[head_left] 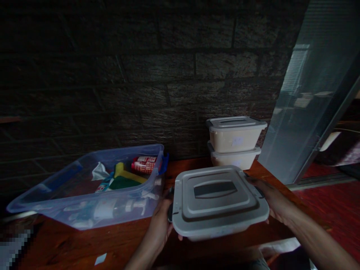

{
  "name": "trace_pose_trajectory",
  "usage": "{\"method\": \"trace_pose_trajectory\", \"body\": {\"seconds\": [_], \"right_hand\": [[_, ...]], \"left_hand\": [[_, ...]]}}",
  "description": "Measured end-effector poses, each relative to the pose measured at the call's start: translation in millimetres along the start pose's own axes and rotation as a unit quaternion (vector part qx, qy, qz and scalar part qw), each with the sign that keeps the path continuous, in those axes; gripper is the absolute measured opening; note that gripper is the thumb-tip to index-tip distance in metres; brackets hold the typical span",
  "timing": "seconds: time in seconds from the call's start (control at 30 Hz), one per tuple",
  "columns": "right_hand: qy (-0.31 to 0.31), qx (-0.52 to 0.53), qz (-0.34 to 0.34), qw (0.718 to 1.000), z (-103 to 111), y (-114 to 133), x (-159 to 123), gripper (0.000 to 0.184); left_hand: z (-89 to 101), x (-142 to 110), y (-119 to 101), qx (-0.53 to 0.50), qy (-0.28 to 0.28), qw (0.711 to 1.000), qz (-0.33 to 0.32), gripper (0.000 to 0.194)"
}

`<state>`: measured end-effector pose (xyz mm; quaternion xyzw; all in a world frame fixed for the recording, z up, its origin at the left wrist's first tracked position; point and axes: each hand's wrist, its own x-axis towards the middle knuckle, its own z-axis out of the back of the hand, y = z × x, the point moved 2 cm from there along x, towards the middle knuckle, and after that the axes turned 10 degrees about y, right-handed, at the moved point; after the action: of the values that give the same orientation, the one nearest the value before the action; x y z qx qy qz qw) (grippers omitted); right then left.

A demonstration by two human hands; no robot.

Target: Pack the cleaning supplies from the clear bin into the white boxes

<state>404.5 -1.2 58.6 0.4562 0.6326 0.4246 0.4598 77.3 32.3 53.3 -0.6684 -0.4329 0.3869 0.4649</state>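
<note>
Left hand (161,219) and right hand (275,200) clasp a lidded storage box (218,204) near the right edge of the wooden table (64,247), seemingly supporting it, any shift calling for level handling

Grip partly hidden around a lidded box (216,204)
Its underside is out of sight, as are parts of the left hand (162,217) and right hand (274,200) behind its edges; both forearms (315,230) are cut off at the frame. The label (237,141) on the upper stacked box (253,138) is too small to read, and a pump bottle (105,209) blurs behind the plastic bin (115,151) wall.
</note>
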Motion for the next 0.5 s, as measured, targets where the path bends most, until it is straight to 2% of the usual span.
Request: {"method": "trace_pose_trajectory", "body": {"seconds": [0.17, 0.37, 0.5], "right_hand": [[-0.054, 0.034, 0.025, 0.998, 6.8, -19.6, 3.0, 0.049], [-0.032, 0.044, 0.057, 0.997, 2.1, -22.3, 1.8, 0.048], [-0.017, 0.058, 0.071, 0.996, 0.9, -22.6, 3.8, 0.045]], "left_hand": [[4.4, 1.8, 3.0, -0.027, -0.013, 1.000, 0.003, 0.049], [5.2, 2.3, 2.3, -0.011, -0.011, 1.000, 0.012, 0.048], [2.3, 0.3, 0.2, -0.012, -0.006, 1.000, -0.012, 0.057]]}}
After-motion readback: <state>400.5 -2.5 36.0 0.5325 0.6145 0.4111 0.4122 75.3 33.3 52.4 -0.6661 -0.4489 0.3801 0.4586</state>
